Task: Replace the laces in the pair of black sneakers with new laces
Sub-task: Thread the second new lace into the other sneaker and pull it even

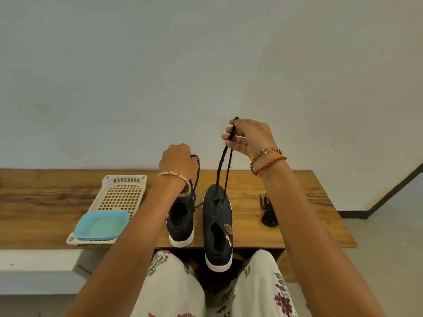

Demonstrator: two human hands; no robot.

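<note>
black sneakers (217, 223) on table (297, 216), near edge; right hand (248, 138) pinching lace (225, 165) raised, left hand (177, 162) gripping other end. left fingertips hidden behind knuckles.

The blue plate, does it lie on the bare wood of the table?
No, the blue plate lies on the near end of the white plastic tray, which rests on the table.

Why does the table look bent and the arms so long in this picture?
Head view: a wide-angle lens bows the wooden table at the edges and stretches the forearms near the camera; light is soft and even, with no glare; the right hand and black lace look sharp.
</note>
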